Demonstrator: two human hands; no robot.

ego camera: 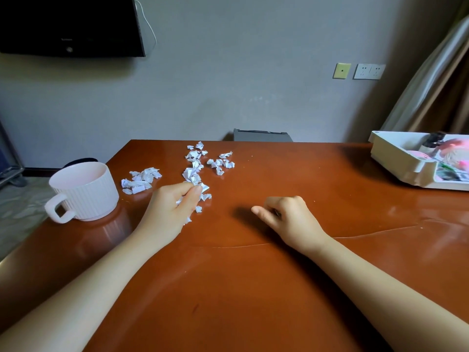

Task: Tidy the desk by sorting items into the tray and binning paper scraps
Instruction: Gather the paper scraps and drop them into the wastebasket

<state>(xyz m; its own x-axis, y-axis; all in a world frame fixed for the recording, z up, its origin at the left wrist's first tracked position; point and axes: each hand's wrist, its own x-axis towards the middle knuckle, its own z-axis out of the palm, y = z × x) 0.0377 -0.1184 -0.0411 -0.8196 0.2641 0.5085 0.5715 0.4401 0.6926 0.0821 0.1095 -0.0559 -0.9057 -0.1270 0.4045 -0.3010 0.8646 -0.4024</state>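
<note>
Several paper scraps pinched w/ left hand grip curled tight; right hand curled on desk, contents can't tell.

The paper scraps are white, the ribbed mug pale pink, the desk glossy reddish-brown.

Setting: a furnished room of the hotel or bedroom type. Indicators: a dark flat television mounted on the grey wall, far left; a double wall socket and a yellow wall plate, far right; a full-length curtain at the right edge; a glossy brown bench carrying a ribbed white mug at the left.
</note>
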